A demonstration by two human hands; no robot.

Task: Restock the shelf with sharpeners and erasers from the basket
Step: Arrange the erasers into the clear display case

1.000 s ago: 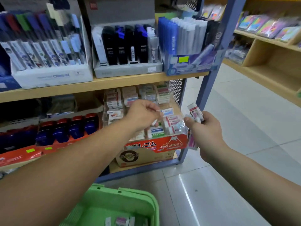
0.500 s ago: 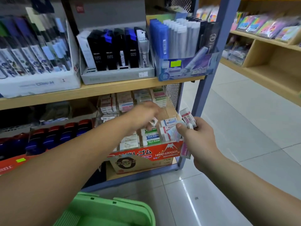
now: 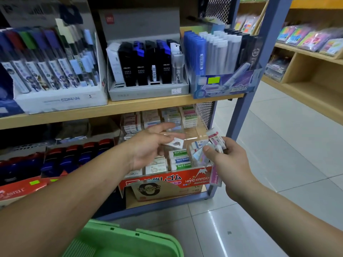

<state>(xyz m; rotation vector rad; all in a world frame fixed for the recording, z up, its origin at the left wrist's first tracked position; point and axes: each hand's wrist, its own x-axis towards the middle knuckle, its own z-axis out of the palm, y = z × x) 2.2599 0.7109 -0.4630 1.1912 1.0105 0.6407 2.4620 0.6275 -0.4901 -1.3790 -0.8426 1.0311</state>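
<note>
My left hand [image 3: 148,147] hovers in front of the lower shelf's clear eraser display [image 3: 196,179], palm turned right and fingers spread. A small white eraser [image 3: 175,143] sits right at its fingertips inside the display; I cannot tell whether they touch. My right hand [image 3: 230,158] is beside the display's right end, shut on a bunch of wrapped erasers [image 3: 213,143], with a pink one [image 3: 215,177] hanging below the fist. Rows of "Hard Eraser" blocks [image 3: 181,159] fill the display. The green basket [image 3: 133,240] is at the bottom edge, its contents out of view.
Red and blue items [image 3: 83,153] stand in a red tray left of the display. The upper wooden shelf [image 3: 130,106] carries boxed refills and pens. A blue metal post [image 3: 243,108] ends the unit. Tiled floor [image 3: 269,145] and another wooden shelf [image 3: 306,86] lie to the right.
My left hand, pinched on a small eraser a second ago, has reached into the display and opened its fingers. My right hand keeps its bunch and has shifted slightly.
</note>
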